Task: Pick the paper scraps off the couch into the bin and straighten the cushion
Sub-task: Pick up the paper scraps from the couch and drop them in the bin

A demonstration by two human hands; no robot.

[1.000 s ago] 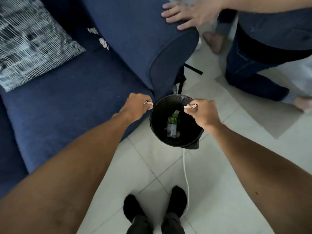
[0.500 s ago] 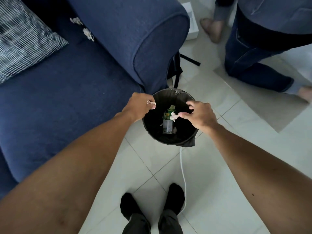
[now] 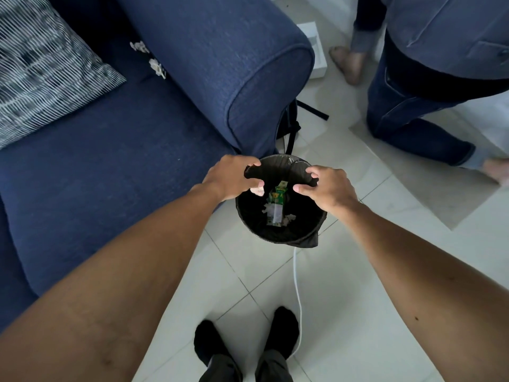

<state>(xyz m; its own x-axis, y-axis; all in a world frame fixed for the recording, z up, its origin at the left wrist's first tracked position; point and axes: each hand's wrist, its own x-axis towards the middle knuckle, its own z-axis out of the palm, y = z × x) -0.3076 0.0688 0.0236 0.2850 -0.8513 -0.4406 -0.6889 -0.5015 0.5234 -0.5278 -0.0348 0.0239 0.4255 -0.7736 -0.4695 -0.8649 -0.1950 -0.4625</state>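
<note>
Both hands — left (image 3: 231, 176), right (image 3: 327, 188) — spread open (empty) over bin (image 3: 281, 235).

Your left hand (image 3: 234, 176) covers the near-left rim of the bin (image 3: 303, 235), and a pale scrap (image 3: 257, 191) under its fingers shows only in part; you cannot tell whether it is held or loose. The scraps in the bin (image 3: 289, 218) are too small to count. The cushion (image 3: 41, 75) runs off the left edge. The bystander (image 3: 440, 64) is cut off above the waist.
</note>
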